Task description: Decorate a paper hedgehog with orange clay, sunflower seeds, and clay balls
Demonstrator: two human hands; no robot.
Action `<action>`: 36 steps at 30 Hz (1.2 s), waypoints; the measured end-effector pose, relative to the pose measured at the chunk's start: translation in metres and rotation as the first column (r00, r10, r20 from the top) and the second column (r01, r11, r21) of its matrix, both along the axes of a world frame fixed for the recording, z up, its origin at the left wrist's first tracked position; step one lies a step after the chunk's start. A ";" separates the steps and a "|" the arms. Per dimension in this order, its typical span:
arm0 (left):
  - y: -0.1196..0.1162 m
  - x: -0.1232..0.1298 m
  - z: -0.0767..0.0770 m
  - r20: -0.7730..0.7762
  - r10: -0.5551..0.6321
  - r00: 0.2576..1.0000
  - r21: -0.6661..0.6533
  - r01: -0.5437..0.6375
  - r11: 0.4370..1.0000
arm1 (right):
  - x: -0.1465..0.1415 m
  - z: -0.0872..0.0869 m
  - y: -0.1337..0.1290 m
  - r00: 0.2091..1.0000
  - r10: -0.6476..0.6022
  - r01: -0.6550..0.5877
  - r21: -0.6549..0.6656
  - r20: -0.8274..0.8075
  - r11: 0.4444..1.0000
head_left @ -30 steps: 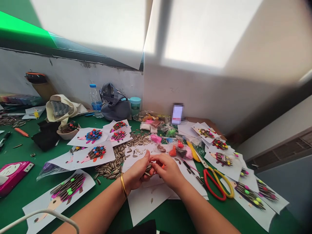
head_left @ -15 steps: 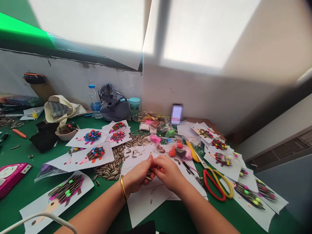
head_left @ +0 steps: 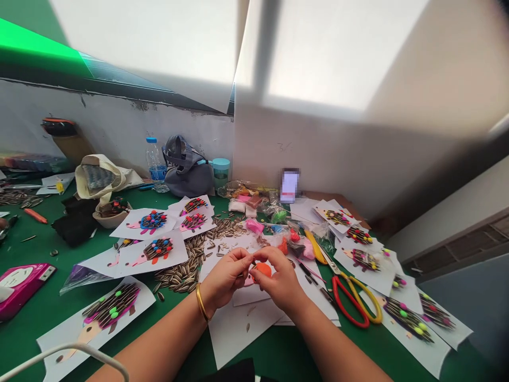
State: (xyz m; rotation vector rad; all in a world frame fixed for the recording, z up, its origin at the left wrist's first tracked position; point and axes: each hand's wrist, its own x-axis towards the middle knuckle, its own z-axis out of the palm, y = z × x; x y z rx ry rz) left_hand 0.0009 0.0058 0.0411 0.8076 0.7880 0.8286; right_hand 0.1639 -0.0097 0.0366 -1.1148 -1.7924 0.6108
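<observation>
My left hand and my right hand meet fingertip to fingertip over white paper at the centre. The left fingers are closed on sunflower seeds, mostly hidden by the fingers. My right thumb and forefinger pinch at a seed beside the left fingertips. Under and between the hands shows an orange clay shape with a pink part, on the paper. A pile of sunflower seeds lies left of my left hand.
Paper hedgehogs with seed spines, such as one on a card, lie on both sides. Scissors with red and yellow handles and pens are at the right. Clay packets, a phone, a bag and a bottle stand behind.
Both hands have shifted slightly and the fingers have parted somewhat, so the orange clay shape now shows between them. The view has moved a little.
</observation>
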 end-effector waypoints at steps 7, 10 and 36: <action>0.002 -0.001 -0.002 -0.126 0.008 0.992 0.063 0.000 0.998 | 0.007 -0.007 0.006 0.989 -0.068 0.056 -0.087 -0.130 0.995; 0.008 -0.004 -0.005 -0.327 0.074 0.942 0.208 -0.004 0.978 | 0.015 -0.014 0.016 0.985 -0.125 0.093 -0.240 -0.120 0.966; 0.014 -0.005 -0.023 -0.916 0.339 0.215 0.397 0.610 0.686 | 0.021 -0.035 0.037 0.948 -0.030 0.150 -0.362 0.317 0.920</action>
